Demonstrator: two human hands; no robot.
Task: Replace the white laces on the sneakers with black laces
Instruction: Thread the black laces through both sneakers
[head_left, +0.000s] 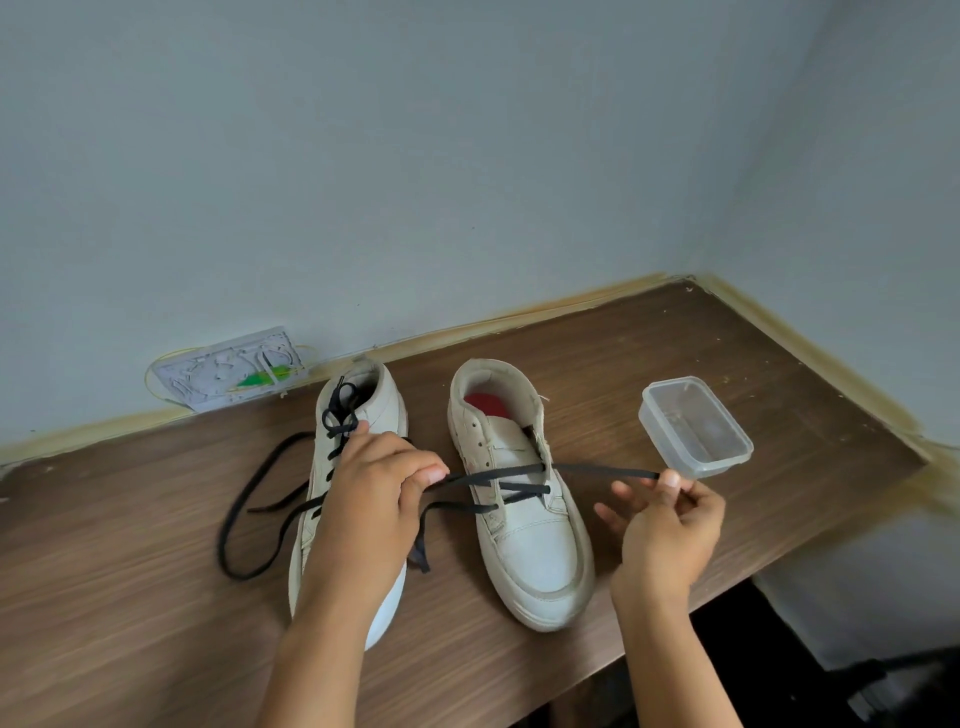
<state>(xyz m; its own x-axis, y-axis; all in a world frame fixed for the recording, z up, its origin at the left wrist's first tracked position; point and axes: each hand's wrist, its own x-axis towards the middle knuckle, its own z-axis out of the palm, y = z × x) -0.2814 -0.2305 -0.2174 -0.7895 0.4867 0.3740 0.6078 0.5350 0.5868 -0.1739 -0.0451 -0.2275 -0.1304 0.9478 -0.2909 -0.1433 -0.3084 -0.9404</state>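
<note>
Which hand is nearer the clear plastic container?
Right. The right hand pinches the black lace just below the clear plastic container; the left hand is across the right sneaker.

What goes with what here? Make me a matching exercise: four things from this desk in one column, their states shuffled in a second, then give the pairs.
Things:
1. left sneaker
2. right sneaker
3. plastic container
4. right hand

States:
A. clear, nothing visible inside
B. pinches one end of a black lace
C. black lace reaches its top eyelets
D. black lace crosses only its lower eyelets

Pairs: 1-C, 2-D, 3-A, 4-B
</note>
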